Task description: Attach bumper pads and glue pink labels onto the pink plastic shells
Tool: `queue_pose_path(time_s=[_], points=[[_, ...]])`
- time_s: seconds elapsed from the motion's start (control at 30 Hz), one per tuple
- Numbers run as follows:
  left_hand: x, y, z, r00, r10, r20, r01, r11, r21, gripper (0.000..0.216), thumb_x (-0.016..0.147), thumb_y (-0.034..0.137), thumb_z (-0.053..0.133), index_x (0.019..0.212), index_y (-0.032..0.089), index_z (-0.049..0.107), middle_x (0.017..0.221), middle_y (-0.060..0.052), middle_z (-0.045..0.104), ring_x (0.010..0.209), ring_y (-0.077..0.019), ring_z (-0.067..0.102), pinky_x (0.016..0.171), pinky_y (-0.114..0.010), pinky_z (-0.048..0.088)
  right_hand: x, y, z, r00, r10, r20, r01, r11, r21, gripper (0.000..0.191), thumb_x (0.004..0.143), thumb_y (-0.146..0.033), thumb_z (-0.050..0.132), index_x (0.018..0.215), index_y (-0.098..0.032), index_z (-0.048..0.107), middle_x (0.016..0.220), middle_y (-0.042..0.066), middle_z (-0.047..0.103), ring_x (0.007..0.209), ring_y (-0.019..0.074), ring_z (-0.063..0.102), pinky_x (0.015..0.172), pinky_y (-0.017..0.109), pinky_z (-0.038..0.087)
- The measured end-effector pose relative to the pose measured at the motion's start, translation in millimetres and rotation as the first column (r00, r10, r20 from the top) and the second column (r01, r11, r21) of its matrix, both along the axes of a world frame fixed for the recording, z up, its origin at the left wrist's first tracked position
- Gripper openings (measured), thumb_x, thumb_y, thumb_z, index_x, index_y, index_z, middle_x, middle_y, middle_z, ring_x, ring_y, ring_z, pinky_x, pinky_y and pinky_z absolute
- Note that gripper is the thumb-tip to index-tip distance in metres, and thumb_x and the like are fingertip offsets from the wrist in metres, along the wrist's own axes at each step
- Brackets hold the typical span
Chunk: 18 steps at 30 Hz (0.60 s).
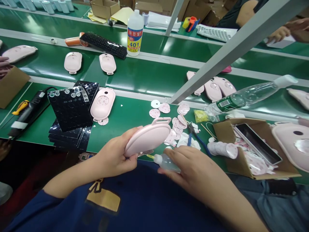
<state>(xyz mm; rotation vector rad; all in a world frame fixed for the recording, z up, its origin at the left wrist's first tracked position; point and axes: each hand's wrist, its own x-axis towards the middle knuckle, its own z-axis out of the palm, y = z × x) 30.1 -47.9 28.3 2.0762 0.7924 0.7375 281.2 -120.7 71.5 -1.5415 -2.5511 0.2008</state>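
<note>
My left hand (pixel 120 149) grips a pink plastic shell (pixel 149 137) by its left end, tilted so its smooth outer side faces up. In my right hand (pixel 190 164) is a small clear glue bottle (pixel 167 162), its thin yellowish nozzle pointing left under the shell's lower edge. Whether the tip touches the shell is hidden. Beyond the shell lie round patterned discs (pixel 177 124), some stacked, and blue-handled pliers (pixel 190 138). Left of my hands, another pink shell (pixel 103 103) with a patterned disc in it rests by dark sheets of round clear pieces (pixel 70 109).
A cardboard box (pixel 223 145) of patterned parts stands right, beside a clear plastic bottle (pixel 243 96) lying tilted. A grey metal post (pixel 212 64) slants across the bench. Farther back stand a labelled 401 bottle (pixel 134 35) and more shells. Another person's hand (pixel 278 33) works at upper right.
</note>
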Motion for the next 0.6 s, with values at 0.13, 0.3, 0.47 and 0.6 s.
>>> queue_pose_path(time_s=[0.13, 0.3, 0.47, 0.6], points=[[-0.5, -1.9, -0.5, 1.000, 0.005, -0.018, -0.005, 0.999, -0.035, 0.075, 0.081, 0.013, 0.057, 0.151, 0.027, 0.034, 0.135, -0.007, 0.063, 0.111, -0.0245, 0.068, 0.091, -0.029, 0.056, 0.6, -1.8, 1.7, 1.000, 0.007, 0.001, -0.007, 1.000, 0.017, 0.032, 0.093, -0.046, 0.065, 0.098, -0.014, 0.065, 0.070, 0.004, 0.063, 0.063, 0.0205, 0.063, 0.058, 0.031, 0.047], [0.9, -2.4, 1.0, 1.000, -0.006, -0.024, 0.005, 1.000, -0.023, 0.072, 0.081, 0.014, 0.055, 0.149, 0.026, 0.035, 0.132, -0.008, 0.064, 0.108, -0.0237, 0.069, 0.090, -0.029, 0.057, -0.1, -4.4, 2.6, 1.000, -0.004, -0.004, 0.004, 1.000, 0.018, 0.032, 0.096, -0.047, 0.060, 0.098, -0.016, 0.064, 0.069, 0.004, 0.063, 0.062, 0.0193, 0.061, 0.058, 0.030, 0.045], [1.7, -3.9, 1.1, 1.000, -0.023, -0.014, 0.024, 0.999, 0.022, 0.073, 0.081, 0.014, 0.056, 0.149, 0.025, 0.033, 0.134, -0.009, 0.063, 0.106, -0.0230, 0.070, 0.089, -0.029, 0.057, -0.7, -6.4, 2.1, 1.000, -0.012, -0.006, 0.012, 1.000, 0.016, 0.031, 0.093, -0.047, 0.065, 0.100, -0.016, 0.065, 0.072, 0.005, 0.065, 0.065, 0.0207, 0.064, 0.060, 0.031, 0.046], [0.7, -5.8, 1.1, 1.000, -0.018, 0.005, 0.018, 0.999, 0.042, 0.073, 0.081, 0.012, 0.056, 0.149, 0.026, 0.032, 0.137, -0.007, 0.062, 0.108, -0.0218, 0.069, 0.091, -0.027, 0.056, -0.6, -7.0, 2.1, 1.000, -0.008, -0.005, 0.008, 1.000, 0.009, 0.030, 0.091, -0.044, 0.068, 0.099, -0.016, 0.065, 0.072, 0.004, 0.066, 0.064, 0.0205, 0.064, 0.060, 0.031, 0.047]])
